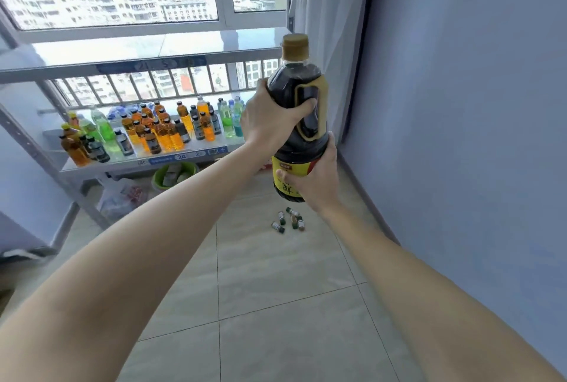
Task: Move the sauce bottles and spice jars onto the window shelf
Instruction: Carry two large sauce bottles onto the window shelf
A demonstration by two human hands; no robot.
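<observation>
A large dark sauce bottle (299, 81) with a tan cap, tan handle and yellow label is held upright in the air, right of centre. My left hand (270, 118) grips its upper body, fingers curled into the handle. My right hand (316, 179) grips the lower part around the label. Several small spice jars (290, 219) with green caps lie on the floor tiles below the bottle. The top shelf (147, 47) at the window is bare and lies to the left of the bottle's cap.
The lower shelf (122, 162) of the metal rack carries several drink bottles (159, 127), orange, green and blue. Under it sit a green basin (175, 174) and a plastic bag (122, 197). A blue wall (460, 105) and curtain (331, 29) close the right side.
</observation>
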